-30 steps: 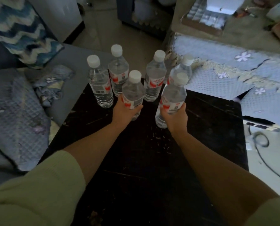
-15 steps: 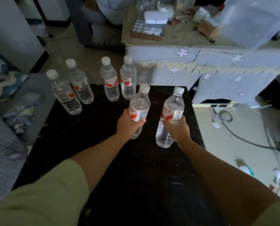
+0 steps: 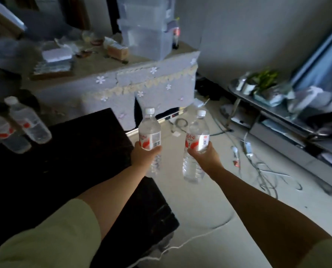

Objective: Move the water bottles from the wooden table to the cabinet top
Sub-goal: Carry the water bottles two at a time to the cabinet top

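Left hand: the left hand (image 3: 143, 156) is wrapped around the middle of a water bottle (image 3: 149, 132), at the lower edge of its label, and holds it upright in the air at the right edge of the dark wooden worktop (image 3: 74, 151).
Right hand: the right hand (image 3: 203, 156) grips a second water bottle (image 3: 197, 136) around its waist; the bottle is upright, its base hanging free over the pale floor (image 3: 209, 209).
Held bottles: both are clear, with white caps and red-and-white labels; they stand side by side, near each other but apart.
Arms: both forearms are bare; a light green sleeve (image 3: 51, 238) covers the left upper arm.
Remaining bottles: two more water bottles (image 3: 28, 120) of the same kind stand on the far left of the worktop, blurred, one just beside the other.
Cabinet: the cabinet top (image 3: 107, 64) lies ahead, draped with a grey cloth that has white flowers and a lace trim; on it stand stacked translucent plastic bins (image 3: 147, 35), a tissue pack and small clutter.
Floor: tangled cables (image 3: 258, 163) lie to the right of the hands.
Far right: a low shelf (image 3: 277, 111) carries a small green plant (image 3: 265, 76).
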A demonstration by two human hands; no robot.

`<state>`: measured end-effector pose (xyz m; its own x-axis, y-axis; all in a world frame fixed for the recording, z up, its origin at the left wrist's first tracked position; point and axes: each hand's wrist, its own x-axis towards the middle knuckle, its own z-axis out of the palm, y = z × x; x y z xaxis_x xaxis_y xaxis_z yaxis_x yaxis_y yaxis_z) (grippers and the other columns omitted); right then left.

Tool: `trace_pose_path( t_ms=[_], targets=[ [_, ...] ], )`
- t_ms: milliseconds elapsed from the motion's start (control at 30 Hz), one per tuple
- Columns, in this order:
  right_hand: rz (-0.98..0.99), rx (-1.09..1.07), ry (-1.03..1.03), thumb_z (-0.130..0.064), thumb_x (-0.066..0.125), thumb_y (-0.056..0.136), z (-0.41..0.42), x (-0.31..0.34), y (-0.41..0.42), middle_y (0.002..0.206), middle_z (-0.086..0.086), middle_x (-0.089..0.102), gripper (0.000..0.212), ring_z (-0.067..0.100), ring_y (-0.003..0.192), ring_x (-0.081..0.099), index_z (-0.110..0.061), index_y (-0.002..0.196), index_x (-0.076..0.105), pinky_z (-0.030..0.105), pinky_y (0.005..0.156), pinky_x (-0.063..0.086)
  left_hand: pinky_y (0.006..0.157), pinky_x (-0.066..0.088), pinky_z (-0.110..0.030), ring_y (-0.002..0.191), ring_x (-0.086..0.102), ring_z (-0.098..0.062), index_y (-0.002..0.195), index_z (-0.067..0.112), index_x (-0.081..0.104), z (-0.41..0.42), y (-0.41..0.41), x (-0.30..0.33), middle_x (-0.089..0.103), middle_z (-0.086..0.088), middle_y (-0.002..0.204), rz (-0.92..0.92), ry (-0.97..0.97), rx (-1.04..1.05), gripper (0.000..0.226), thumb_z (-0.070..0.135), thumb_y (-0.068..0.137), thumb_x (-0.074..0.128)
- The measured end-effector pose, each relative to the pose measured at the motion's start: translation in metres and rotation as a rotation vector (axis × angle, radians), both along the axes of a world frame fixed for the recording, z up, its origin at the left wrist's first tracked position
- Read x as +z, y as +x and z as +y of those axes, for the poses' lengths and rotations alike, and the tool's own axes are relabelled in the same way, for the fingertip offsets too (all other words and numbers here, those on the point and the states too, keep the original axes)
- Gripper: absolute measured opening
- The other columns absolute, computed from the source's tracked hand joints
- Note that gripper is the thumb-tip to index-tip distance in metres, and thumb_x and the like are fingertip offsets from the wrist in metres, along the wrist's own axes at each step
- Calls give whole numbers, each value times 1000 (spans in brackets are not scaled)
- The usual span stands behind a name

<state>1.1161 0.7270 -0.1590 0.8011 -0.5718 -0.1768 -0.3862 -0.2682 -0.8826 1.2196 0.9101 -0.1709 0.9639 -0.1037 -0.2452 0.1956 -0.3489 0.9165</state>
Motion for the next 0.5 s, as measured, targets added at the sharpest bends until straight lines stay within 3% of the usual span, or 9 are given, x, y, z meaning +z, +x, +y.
trace_pose_path(
  t_ms=[100,200,500],
  targets=[
    [5,-151,-18,-38,75,77,-57,10,-67,112,6,66,59,24,101,64,-13,125,51,37,89,51,83,50,-32,95,64,-24,117,11,54,-70,-46,2,67,-7,109,-25,41,-137,63,39,67,81],
    [-19,-273,-29,-32,75,78,-102,16,-125,110,9,67,54,25,99,64,-12,122,53,41,91,52,86,50,-31,96,64,-24,114,13,55,-132,-87,5,66,-4,108,-41,58,-291,59,41,68,80],
    [8,-622,-45,-32,75,77,-187,16,-274,96,2,68,41,17,82,65,-19,107,53,34,74,53,70,42,-24,80,58,-18,100,22,50,-272,-189,12,60,5,94,-69,124,-658,52,43,64,81]
  ],
)
